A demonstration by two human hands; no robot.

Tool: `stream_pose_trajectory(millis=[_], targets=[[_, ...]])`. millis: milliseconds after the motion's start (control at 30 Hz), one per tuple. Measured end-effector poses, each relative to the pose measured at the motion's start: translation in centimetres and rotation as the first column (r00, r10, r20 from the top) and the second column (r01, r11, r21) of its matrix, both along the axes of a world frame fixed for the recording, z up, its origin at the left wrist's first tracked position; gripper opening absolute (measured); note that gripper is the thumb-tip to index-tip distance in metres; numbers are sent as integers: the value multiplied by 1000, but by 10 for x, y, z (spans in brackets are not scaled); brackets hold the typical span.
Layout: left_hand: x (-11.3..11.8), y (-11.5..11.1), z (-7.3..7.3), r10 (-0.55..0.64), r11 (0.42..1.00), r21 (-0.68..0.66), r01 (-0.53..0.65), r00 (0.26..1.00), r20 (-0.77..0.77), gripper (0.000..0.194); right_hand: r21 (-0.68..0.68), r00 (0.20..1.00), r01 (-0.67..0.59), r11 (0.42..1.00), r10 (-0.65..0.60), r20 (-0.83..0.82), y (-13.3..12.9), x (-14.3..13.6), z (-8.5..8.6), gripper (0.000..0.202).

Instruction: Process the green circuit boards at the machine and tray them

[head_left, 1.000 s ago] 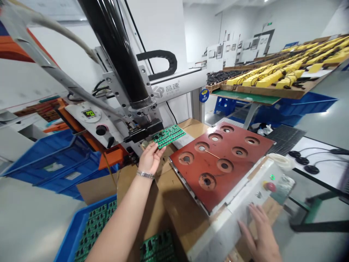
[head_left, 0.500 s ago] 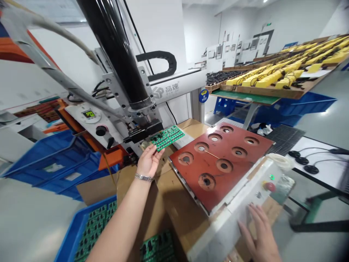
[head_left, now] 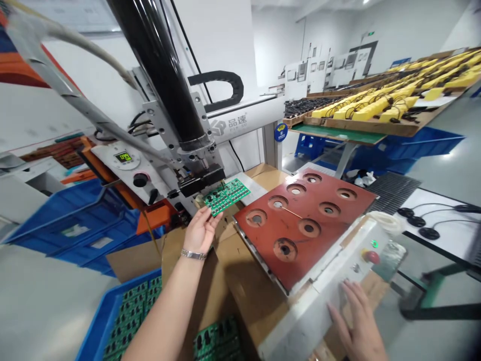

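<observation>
My left hand point(head_left: 202, 228) pinches the near-left corner of a green circuit board point(head_left: 230, 195), a panel carrying rows of small dark parts. The board sits just below and in front of the black machine head point(head_left: 202, 181). To its right lies a reddish-brown fixture plate point(head_left: 300, 225) with several round recesses and a thin rod across it. My right hand point(head_left: 356, 318) rests with fingers apart on the edge of the white control panel point(head_left: 338, 281), near its red button point(head_left: 372, 257) and green-lit button point(head_left: 375, 244).
A blue bin point(head_left: 98, 321) of circuit boards stands at lower left, with another stack of boards point(head_left: 218, 341) at the bottom middle. Blue crates point(head_left: 71, 220) are at left. A display box point(head_left: 124, 157) is beside the machine. Yellow units point(head_left: 368, 108) fill a table behind.
My left hand has moved slightly left and down, carrying the circuit board with it. The right hand stays where it was on the panel.
</observation>
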State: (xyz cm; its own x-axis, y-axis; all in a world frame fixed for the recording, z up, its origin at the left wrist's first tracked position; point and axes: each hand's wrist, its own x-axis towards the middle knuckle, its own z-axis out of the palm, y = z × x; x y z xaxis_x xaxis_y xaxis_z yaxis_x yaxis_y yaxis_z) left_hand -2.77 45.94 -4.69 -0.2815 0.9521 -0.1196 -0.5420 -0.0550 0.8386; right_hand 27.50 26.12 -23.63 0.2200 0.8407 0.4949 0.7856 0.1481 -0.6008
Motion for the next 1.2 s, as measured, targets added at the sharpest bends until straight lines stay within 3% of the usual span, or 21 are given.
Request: stream_pose_trajectory(millis=[233, 1200], targets=[[-8, -10, 4, 21, 1000, -2, -21, 1000, 1, 14, -6, 1000, 0, 1000, 0, -11, 0, 1, -3, 56], [-14, -13, 4, -5, 1000, 11, 6, 1000, -27, 13, 4, 1000, -7, 1000, 7, 6, 0, 2, -3, 58]])
